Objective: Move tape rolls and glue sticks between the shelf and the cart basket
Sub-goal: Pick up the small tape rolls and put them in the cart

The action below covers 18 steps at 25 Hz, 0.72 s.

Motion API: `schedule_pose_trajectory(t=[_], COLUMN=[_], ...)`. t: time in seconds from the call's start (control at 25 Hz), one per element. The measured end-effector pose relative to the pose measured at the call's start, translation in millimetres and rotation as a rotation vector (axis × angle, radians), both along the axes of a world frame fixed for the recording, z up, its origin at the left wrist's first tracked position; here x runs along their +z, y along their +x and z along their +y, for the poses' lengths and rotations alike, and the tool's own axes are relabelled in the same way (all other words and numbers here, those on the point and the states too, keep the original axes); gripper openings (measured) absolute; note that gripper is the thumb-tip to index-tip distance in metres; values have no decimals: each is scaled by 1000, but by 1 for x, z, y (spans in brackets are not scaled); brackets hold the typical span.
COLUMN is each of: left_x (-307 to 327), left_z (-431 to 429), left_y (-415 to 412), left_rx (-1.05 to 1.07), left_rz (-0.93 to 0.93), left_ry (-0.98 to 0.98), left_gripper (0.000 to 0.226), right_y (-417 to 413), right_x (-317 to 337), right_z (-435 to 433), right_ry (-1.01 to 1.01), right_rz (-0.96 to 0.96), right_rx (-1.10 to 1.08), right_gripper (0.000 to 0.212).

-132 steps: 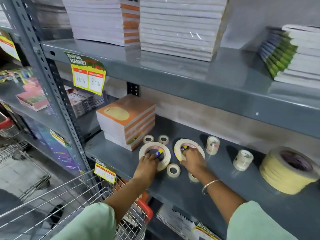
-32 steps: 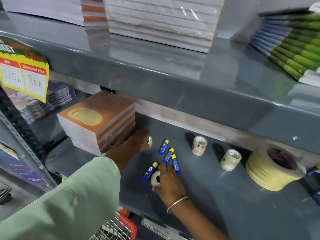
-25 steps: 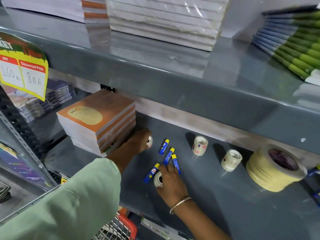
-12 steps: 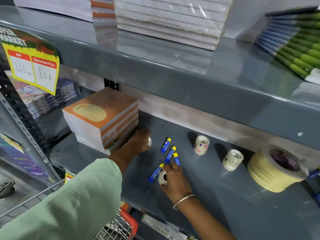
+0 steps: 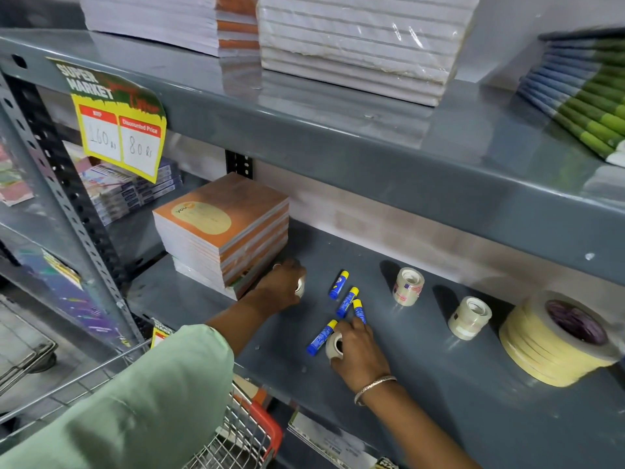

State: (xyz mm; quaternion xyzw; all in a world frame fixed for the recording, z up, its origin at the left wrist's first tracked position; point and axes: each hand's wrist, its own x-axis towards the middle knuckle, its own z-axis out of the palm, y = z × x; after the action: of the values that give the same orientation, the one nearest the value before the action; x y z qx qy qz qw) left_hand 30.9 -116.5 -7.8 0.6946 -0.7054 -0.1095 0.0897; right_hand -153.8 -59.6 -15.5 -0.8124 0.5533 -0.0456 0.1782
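On the grey shelf [image 5: 439, 384] my left hand [image 5: 282, 286] is closed around a small tape roll [image 5: 299, 286] beside the notebook stack. My right hand [image 5: 355, 350] grips another small white tape roll [image 5: 333, 345] near the shelf's front. Several blue glue sticks with yellow caps lie between the hands, one [image 5: 339, 283] farthest back, one [image 5: 321, 337] touching my right hand's roll. Two clear tape rolls [image 5: 408, 286] [image 5: 469, 317] stand to the right. A big yellow tape roll [image 5: 554, 336] lies at the far right. The cart basket [image 5: 243, 434] is below the shelf.
An orange notebook stack [image 5: 223, 231] sits left of my left hand. The upper shelf [image 5: 338, 137] overhangs closely, loaded with paper stacks [image 5: 355, 38] and green-edged books [image 5: 588, 106]. A yellow price tag [image 5: 121, 130] hangs at left by the perforated upright [image 5: 67, 184].
Since five seconds ago the two wide white tape rolls are gone and glue sticks lie loose. Over the last second both hands stay on their small rolls; only the view has shifted.
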Motion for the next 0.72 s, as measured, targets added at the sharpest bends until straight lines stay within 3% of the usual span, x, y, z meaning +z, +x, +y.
schedule_pose_trajectory(t=[0.32, 0.44, 0.56, 0.72], left_x=[13, 23, 24, -8], left_z=[41, 85, 142, 231], left_y=[8, 20, 48, 96], left_rx=[56, 106, 259, 549], left_rz=[79, 136, 232, 346], left_ry=[-39, -53, -158, -230], left_gripper=[32, 42, 45, 40], right_y=[-7, 8, 53, 144], right_x=[11, 24, 38, 22], right_z=[-5, 0, 19, 72], right_ry=[-16, -64, -144, -62], right_rz=[-6, -55, -182, -312], right_rx=[-3, 32, 167, 481], right_gripper=[35, 31, 34, 38])
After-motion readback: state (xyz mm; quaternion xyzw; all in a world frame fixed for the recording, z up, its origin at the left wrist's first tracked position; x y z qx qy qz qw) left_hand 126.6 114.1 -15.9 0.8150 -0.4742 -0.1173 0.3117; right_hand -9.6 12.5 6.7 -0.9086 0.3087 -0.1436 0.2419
